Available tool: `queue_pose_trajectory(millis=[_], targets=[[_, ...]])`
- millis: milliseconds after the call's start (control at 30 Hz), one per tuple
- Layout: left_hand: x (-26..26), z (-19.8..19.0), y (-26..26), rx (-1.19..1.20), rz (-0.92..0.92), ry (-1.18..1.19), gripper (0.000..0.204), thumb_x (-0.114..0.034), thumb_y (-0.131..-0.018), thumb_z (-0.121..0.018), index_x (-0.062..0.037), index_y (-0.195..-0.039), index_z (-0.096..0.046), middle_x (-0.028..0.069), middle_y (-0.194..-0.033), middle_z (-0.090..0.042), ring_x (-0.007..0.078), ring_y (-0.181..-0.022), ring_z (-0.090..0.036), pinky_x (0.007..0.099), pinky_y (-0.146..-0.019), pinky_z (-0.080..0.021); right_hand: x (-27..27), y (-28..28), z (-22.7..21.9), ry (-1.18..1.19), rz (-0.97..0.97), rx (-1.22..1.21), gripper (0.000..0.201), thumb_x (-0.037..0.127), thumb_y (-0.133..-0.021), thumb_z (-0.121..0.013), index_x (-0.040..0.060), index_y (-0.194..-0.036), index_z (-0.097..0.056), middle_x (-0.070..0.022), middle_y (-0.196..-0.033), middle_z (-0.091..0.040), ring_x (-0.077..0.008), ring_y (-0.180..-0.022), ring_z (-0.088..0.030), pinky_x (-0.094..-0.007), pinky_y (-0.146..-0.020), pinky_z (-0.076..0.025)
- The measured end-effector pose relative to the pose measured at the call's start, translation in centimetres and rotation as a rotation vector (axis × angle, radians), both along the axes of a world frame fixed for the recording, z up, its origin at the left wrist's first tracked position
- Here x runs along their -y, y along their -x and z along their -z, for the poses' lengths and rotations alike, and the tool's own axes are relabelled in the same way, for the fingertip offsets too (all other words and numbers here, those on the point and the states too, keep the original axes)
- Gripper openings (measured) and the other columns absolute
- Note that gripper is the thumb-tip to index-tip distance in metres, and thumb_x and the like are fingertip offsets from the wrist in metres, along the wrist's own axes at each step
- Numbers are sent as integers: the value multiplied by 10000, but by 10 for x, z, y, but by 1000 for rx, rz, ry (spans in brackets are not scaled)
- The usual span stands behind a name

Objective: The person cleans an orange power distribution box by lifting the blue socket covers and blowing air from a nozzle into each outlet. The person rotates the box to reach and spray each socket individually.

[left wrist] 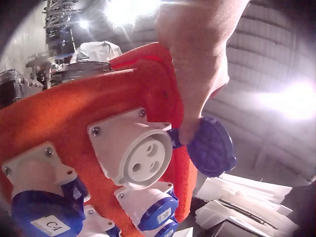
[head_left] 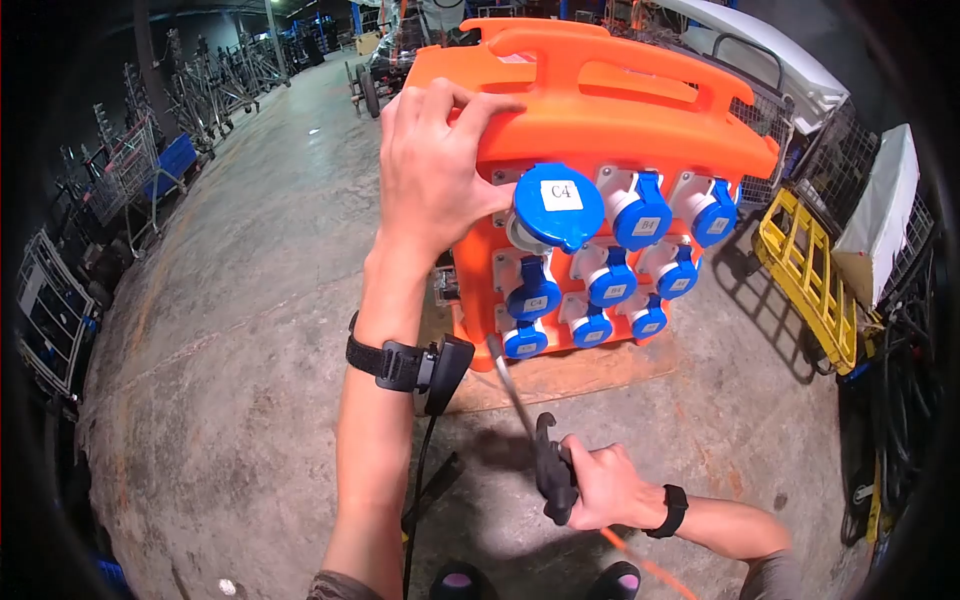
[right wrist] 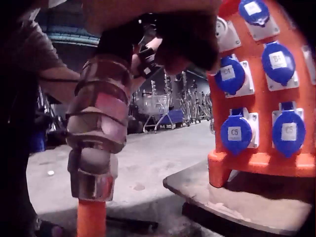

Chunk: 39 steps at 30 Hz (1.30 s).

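My left hand [head_left: 428,170] rests on the upper left edge of an orange power distribution box [head_left: 600,125], its thumb pressed against a raised blue socket cap [head_left: 562,208] labelled C4. In the left wrist view the cap [left wrist: 212,148] stands away from its white three-hole socket [left wrist: 148,160], with the thumb at its hinge. My right hand [head_left: 608,487] grips a black air blow gun [head_left: 552,468] low in front of the box. Its thin metal nozzle [head_left: 513,390] points up toward the box's lower left corner. Metal fittings [right wrist: 96,121] join the gun to an orange hose [right wrist: 91,217].
More blue-capped sockets [head_left: 612,287] line the box front in rows. Beneath the box lies a wooden board [head_left: 590,380]. A yellow metal rack [head_left: 805,275] and a white panel [head_left: 885,215] stand at right; a shopping cart [head_left: 140,165] stands far left on the concrete floor [head_left: 240,330].
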State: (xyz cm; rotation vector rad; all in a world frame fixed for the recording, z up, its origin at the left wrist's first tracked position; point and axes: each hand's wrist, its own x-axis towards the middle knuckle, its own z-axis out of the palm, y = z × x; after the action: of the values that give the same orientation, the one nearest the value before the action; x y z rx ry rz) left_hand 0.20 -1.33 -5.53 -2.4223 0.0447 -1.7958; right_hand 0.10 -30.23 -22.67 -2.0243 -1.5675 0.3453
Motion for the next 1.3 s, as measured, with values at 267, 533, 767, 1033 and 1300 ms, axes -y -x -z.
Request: queue_pose_trajectory(millis=[267,533,767,1033,1300], targets=[[0,-1,1,14,13,6,579,-320,-510,-871,-165,-1036,-685,39,-937,-533,255,-969,-519,421,-931,-400,-9,-22,-14,-287,182,-291,476,153,-642,-716,-28,-1030,-507,-103,-584,-567,-291,-527,-632,-372,-536,-496],[-2,1,-1,24,6,-24,571,-322,-517,-862,-159,-1035,-683,41,-929,-526,252,-951,-520,420,-917,-396,-23,-28,-30,-208,99,-492,435,139,-660,-690,-9,-1033,-522,-85,-625,-562,-263,-559,-615,-349,-555,-474],[-4,2,-3,40,5,-38,571,-352,-526,-866,-160,-1032,-684,39,-931,-519,251,-944,-518,423,-917,-392,-31,-32,-37,-237,83,-557,387,131,-663,-680,-6,-990,-524,-80,-627,-534,-251,-558,-577,-345,-555,-454],[-4,3,-2,27,-4,-29,593,-359,-509,-870,-167,-1040,-689,36,-945,-530,250,-960,-518,425,-920,-391,-34,-31,-40,-226,86,-592,332,133,-669,-672,4,-934,-520,-80,-619,-516,-246,-551,-565,-347,-547,-444],[-4,3,-4,32,-14,-22,612,-352,-495,-874,-171,-1049,-687,35,-936,-526,250,-964,-518,417,-904,-397,-27,-17,-51,-195,120,-813,251,60,-645,-649,-4,-862,-540,-56,-646,-611,-174,-583,-643,-314,-561,-508]])
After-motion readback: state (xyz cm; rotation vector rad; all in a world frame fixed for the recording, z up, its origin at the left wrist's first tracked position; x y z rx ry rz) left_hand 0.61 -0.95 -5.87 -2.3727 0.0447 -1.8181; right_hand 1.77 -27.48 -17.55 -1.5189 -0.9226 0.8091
